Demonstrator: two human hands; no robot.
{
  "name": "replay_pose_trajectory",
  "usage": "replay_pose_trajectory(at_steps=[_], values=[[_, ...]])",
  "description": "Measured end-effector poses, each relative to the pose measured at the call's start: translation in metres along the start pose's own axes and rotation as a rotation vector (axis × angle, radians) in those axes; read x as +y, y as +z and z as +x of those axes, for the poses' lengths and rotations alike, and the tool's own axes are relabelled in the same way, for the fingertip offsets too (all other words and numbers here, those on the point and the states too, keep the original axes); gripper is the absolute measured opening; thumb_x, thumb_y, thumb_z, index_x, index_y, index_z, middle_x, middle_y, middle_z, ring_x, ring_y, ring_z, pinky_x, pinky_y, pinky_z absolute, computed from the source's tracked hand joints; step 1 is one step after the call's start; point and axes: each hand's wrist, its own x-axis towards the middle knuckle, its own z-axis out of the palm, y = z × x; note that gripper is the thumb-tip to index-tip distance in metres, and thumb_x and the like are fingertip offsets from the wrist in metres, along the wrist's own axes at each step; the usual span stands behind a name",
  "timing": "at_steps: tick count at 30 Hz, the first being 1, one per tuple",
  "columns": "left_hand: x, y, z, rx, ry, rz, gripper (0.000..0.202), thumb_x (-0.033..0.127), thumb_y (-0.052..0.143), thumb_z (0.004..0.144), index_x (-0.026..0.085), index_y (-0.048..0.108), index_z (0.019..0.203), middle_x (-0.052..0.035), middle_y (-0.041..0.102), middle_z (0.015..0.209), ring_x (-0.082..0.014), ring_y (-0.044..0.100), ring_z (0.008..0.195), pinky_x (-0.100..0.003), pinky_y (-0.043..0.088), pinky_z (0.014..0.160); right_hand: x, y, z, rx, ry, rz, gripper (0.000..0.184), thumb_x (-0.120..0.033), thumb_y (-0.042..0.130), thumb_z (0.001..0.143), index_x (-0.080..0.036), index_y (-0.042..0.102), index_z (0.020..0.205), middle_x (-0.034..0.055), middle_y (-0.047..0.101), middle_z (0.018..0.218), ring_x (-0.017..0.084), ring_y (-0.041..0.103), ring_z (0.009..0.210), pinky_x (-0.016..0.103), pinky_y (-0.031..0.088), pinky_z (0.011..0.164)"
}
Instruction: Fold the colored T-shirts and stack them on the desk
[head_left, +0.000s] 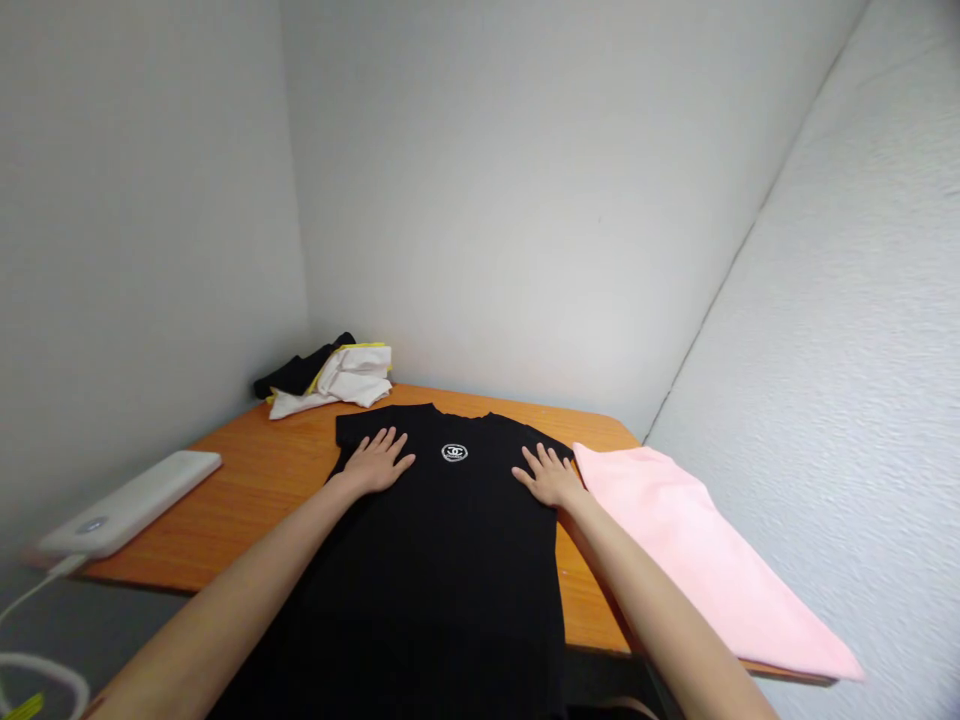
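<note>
A black T-shirt point(450, 570) lies flat on the orange wooden table point(255, 510), collar away from me, with a small white round logo point(454, 453) on its chest. My left hand point(377, 462) rests palm down on the shirt's upper part, left of the logo, fingers spread. My right hand point(550, 477) presses flat on the other side, near the shoulder, holding nothing. Beside that hand, a folded pink cloth point(697, 550) lies along the table's right side, touching the shirt's edge and overhanging the table's front corner.
A heap of white cloth with yellow trim point(349, 377) and a black garment point(296, 370) sit at the table's far edge. A white power bank point(127, 505) with a white cable point(37, 672) lies at left. Grey walls close the far and side edges.
</note>
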Motion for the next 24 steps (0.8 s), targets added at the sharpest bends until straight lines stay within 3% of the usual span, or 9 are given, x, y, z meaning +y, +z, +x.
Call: replay_pose_trajectory(at_steps=[5,10,12,15,18,20,22,24], values=[[0.014,0.005,0.027,0.064,0.006,0.012,0.072,0.062,0.021,0.093,0.020,0.029,0.151,-0.0103,0.019,0.159,-0.0276,0.015,0.148,-0.051,0.013,0.117,0.011,0.000,0.028,0.001,0.022,0.020,0.076,-0.073,0.018,0.092,-0.030,0.012,0.154,0.0058,-0.001,0.161,0.029,0.001,0.147,0.050,0.004,0.116],[0.017,0.004,0.031,0.072,-0.009,0.026,0.068,0.059,0.022,0.094,0.023,0.030,0.150,-0.0089,0.020,0.159,-0.0274,0.015,0.148,-0.053,0.013,0.116,0.016,0.000,0.031,0.031,-0.001,0.019,0.075,-0.072,0.019,0.092,-0.030,0.015,0.154,0.0049,0.001,0.161,0.029,0.002,0.147,0.050,0.004,0.116],[0.020,-0.002,0.030,0.062,-0.035,0.035,0.065,0.057,0.023,0.094,0.024,0.031,0.150,-0.0095,0.021,0.159,-0.0300,0.017,0.147,-0.059,0.013,0.114,0.014,-0.001,0.027,0.049,-0.007,0.010,0.075,-0.072,0.018,0.092,-0.029,0.016,0.154,0.0058,0.003,0.161,0.029,0.004,0.147,0.051,0.006,0.116],[0.036,-0.020,0.023,0.086,-0.089,0.069,0.062,0.051,0.031,0.094,0.019,0.039,0.147,-0.0178,0.026,0.156,-0.0416,0.017,0.145,-0.073,0.006,0.107,0.009,-0.005,0.019,0.086,-0.031,-0.010,0.072,-0.069,0.021,0.094,-0.028,0.020,0.153,0.0055,0.010,0.161,0.027,0.005,0.147,0.049,0.004,0.116],[0.074,-0.040,-0.006,0.188,-0.021,0.115,0.061,0.044,0.042,0.092,0.017,0.040,0.146,-0.0170,0.022,0.157,-0.0390,0.006,0.147,-0.068,-0.007,0.110,0.008,-0.018,0.014,0.192,-0.056,-0.034,0.067,-0.064,0.030,0.095,-0.026,0.031,0.150,0.0045,0.021,0.159,0.023,0.010,0.147,0.041,0.002,0.117],[0.111,-0.040,-0.045,0.267,0.124,0.124,0.059,0.044,0.045,0.092,0.024,0.037,0.148,-0.0088,0.022,0.159,-0.0294,0.007,0.149,-0.057,-0.005,0.116,0.014,-0.030,0.015,0.271,-0.010,-0.035,0.061,-0.057,0.029,0.098,-0.020,0.040,0.145,0.0100,0.036,0.152,0.024,0.026,0.142,0.038,0.014,0.116],[0.152,-0.021,-0.091,0.373,0.360,0.085,0.056,0.048,0.046,0.092,0.027,0.043,0.144,-0.0082,0.035,0.154,-0.0300,0.024,0.145,-0.056,0.009,0.118,0.025,-0.041,0.018,0.325,0.092,-0.024,0.055,-0.046,0.028,0.100,-0.013,0.050,0.137,0.0171,0.051,0.139,0.027,0.044,0.130,0.038,0.031,0.107],[0.191,0.017,-0.132,0.564,0.640,0.063,0.055,0.048,0.047,0.093,0.029,0.042,0.144,-0.0050,0.044,0.150,-0.0243,0.038,0.139,-0.046,0.025,0.117,0.039,-0.048,0.022,0.347,0.196,-0.011,0.049,-0.038,0.031,0.099,-0.010,0.059,0.127,0.0202,0.061,0.125,0.028,0.055,0.118,0.038,0.040,0.098]])
